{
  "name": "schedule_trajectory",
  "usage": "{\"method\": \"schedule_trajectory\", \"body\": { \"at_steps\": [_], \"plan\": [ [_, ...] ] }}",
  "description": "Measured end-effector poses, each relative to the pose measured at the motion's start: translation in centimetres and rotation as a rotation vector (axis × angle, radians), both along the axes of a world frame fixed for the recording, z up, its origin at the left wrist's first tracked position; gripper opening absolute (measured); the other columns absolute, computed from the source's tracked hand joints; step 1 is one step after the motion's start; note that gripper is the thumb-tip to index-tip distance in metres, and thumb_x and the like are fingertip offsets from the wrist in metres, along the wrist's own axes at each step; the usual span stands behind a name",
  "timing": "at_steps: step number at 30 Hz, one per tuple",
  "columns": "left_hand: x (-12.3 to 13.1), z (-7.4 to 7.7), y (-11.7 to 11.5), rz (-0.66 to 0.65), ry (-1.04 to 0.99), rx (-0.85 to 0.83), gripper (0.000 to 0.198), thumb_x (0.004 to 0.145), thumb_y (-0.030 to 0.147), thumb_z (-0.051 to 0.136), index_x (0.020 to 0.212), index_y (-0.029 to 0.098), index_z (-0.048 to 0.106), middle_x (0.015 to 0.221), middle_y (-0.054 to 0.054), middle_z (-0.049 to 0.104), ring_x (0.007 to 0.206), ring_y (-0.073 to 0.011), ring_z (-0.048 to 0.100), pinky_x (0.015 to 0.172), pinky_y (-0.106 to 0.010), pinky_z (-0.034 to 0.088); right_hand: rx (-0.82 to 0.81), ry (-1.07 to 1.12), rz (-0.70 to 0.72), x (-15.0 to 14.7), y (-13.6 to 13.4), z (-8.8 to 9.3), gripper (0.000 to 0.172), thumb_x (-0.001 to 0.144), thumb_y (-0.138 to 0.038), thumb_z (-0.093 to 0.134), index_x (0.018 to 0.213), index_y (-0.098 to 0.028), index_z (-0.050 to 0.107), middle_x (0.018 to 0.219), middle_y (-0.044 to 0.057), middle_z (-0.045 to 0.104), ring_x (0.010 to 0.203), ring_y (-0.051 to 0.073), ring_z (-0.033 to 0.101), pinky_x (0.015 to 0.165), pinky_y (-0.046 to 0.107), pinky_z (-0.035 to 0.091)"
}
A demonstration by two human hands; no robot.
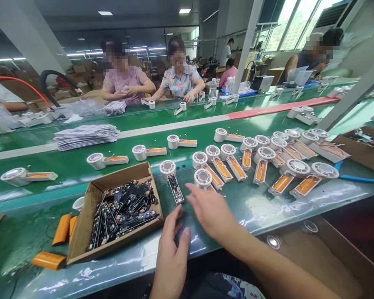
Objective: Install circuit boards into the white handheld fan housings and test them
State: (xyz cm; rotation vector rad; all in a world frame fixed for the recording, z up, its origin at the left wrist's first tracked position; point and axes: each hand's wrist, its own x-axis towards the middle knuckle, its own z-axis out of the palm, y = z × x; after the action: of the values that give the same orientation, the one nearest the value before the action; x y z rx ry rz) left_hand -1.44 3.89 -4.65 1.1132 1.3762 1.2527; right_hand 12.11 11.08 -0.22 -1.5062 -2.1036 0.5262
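My left hand [171, 257] hangs over the near edge of the green bench, fingers apart and holding nothing. A black circuit board [175, 189] lies just beyond it, next to a white round unit [167, 167]. My right hand [210, 211] is spread open just short of another white round unit [202, 177], with no contact visible. Several more units with orange batteries [305, 186] lie in a cluster to the right. On the left, a cardboard tray [90, 216] holds a pile of black circuit boards, and loose orange batteries [61, 229] lie beside it.
Blue-handled pliers [357, 177] lie at the right of the cluster. A row of white units [140, 152] and a stack of printed sheets [86, 137] sit on the green belt. Co-workers [180, 74] sit across the bench. A cardboard box [318, 257] stands below the near edge.
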Motion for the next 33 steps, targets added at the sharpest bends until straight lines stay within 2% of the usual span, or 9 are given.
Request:
{"method": "schedule_trajectory", "body": {
  "at_steps": [3,6,12,18,23,26,28,30,33],
  "plan": [
    [0.0,-0.1,0.0,-0.045,0.082,0.015,0.039,0.089,0.040,0.057,0.123,0.024,0.064,0.132,-0.012,0.060,0.119,-0.0301,0.057,0.104,-0.044,0.040,0.265,-0.067,-0.164,3.4,-1.7,-2.1,0.041,0.089,-0.021,0.052,0.130,-0.015,0.051,0.104,0.016,0.065,0.097,0.033,0.062,0.083,0.050,0.052],
    [0.8,0.0,0.5,-0.113,0.177,0.051,0.035,0.090,0.034,0.053,0.122,0.023,0.063,0.126,-0.012,0.062,0.112,-0.0274,0.060,0.097,-0.042,0.045,0.271,0.031,-0.169,4.8,-2.8,-4.5,0.048,0.086,-0.013,0.048,0.134,-0.017,0.044,0.108,0.013,0.062,0.100,0.030,0.061,0.085,0.049,0.054],
    [2.6,0.0,1.5,-0.182,0.227,0.096,0.038,0.085,0.020,0.056,0.123,0.024,0.059,0.120,-0.008,0.061,0.095,-0.0194,0.063,0.081,-0.032,0.053,0.071,0.306,-0.062,3.6,-6.4,-5.0,0.052,0.085,-0.012,0.051,0.134,-0.026,0.042,0.113,0.009,0.059,0.099,0.025,0.061,0.085,0.042,0.055],
    [2.0,0.1,1.5,-0.104,0.367,0.146,0.016,0.089,0.024,0.054,0.088,0.022,0.070,0.089,-0.003,0.067,0.081,-0.0178,0.063,0.071,-0.028,0.050,-0.166,0.639,-0.071,5.2,-6.9,-4.7,0.049,0.082,-0.014,0.052,0.129,-0.028,0.047,0.109,0.006,0.055,0.073,0.013,0.059,0.065,0.028,0.056],
    [1.9,0.7,1.5,-0.090,0.440,0.196,0.022,0.083,0.018,0.061,0.101,0.025,0.071,0.095,-0.003,0.070,0.084,-0.0180,0.064,0.075,-0.027,0.050,-0.345,0.853,-0.205,4.6,-5.5,-5.4,0.071,0.071,-0.022,0.065,0.137,-0.024,0.040,0.104,0.004,0.050,0.064,0.011,0.056,0.058,0.027,0.055],
    [2.3,1.1,1.6,-0.085,0.456,0.254,0.016,0.085,0.020,0.061,0.093,0.024,0.074,0.092,-0.003,0.071,0.084,-0.0179,0.066,0.077,-0.027,0.050,-0.331,0.889,-0.321,4.1,-5.1,-5.5,0.085,0.066,-0.024,0.070,0.142,-0.024,0.035,0.106,0.004,0.051,0.061,0.010,0.055,0.055,0.027,0.053],
    [2.5,1.3,1.8,-0.050,0.436,0.275,0.015,0.086,0.021,0.059,0.085,0.023,0.074,0.085,-0.002,0.071,0.080,-0.0171,0.066,0.075,-0.025,0.050,-0.343,0.880,-0.321,4.0,-4.8,-5.5,0.074,0.065,-0.024,0.072,0.135,-0.020,0.047,0.094,0.002,0.056,0.060,0.011,0.056,0.055,0.027,0.053],
    [2.6,1.4,2.0,-0.032,0.398,0.259,0.014,0.085,0.021,0.060,0.081,0.023,0.074,0.081,-0.002,0.071,0.077,-0.0167,0.066,0.073,-0.025,0.050,-0.381,0.887,-0.242,3.9,-4.6,-5.5,0.046,0.069,-0.025,0.070,0.114,-0.017,0.063,0.080,0.001,0.059,0.063,0.015,0.059,0.060,0.029,0.054],
    [2.6,1.4,2.3,-0.054,0.299,0.195,0.011,0.081,0.020,0.063,0.080,0.023,0.074,0.080,-0.002,0.072,0.075,-0.0172,0.066,0.071,-0.024,0.051,-0.318,0.891,-0.121,3.3,-4.1,-5.0,0.016,0.076,-0.023,0.066,0.090,-0.019,0.073,0.080,0.004,0.065,0.074,0.019,0.064,0.069,0.030,0.054]
  ]
}}
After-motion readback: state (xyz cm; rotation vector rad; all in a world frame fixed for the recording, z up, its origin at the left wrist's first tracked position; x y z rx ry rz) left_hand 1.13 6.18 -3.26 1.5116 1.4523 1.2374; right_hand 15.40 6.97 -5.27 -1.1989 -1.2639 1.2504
